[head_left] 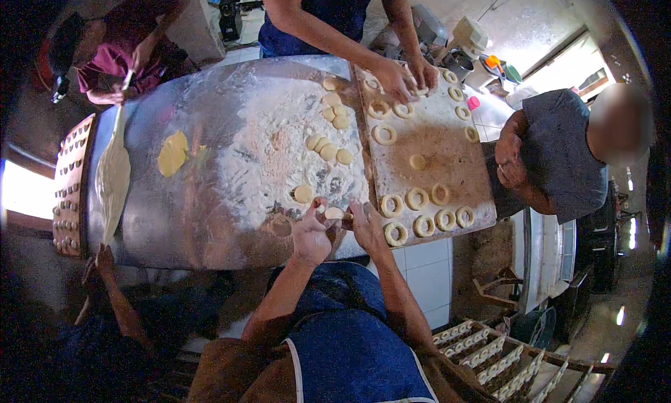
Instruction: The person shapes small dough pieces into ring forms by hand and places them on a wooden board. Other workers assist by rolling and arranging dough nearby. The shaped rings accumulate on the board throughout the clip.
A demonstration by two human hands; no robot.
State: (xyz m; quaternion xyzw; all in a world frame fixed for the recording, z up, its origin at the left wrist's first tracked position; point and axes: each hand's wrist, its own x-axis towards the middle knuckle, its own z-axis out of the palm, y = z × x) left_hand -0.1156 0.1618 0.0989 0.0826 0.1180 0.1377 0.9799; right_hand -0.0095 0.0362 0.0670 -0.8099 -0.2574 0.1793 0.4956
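Observation:
A small round of pale dough point(335, 213) is pinched between my two hands above the near edge of the floured metal table point(224, 246). My left hand point(312, 236) grips it from one side with curled fingers. On the other side, my right hand point(368, 226) closes its fingertips on the same piece. Just beyond my left hand lies a dough ball point(303, 194). Several more dough balls point(327, 148) sit farther off in the scattered white flour point(258, 151). To the right, a wooden board point(447, 169) bears several dough rings point(417, 198) and one unpierced dough disc point(417, 162).
Across the table a person's hands point(404, 80) work at the board's far end. Two people at the left hold a long stretched dough sheet point(114, 172). Another person point(563, 151) stands at the right. Yellow dough point(172, 153) lies left of the flour; racked trays point(482, 354) are at lower right.

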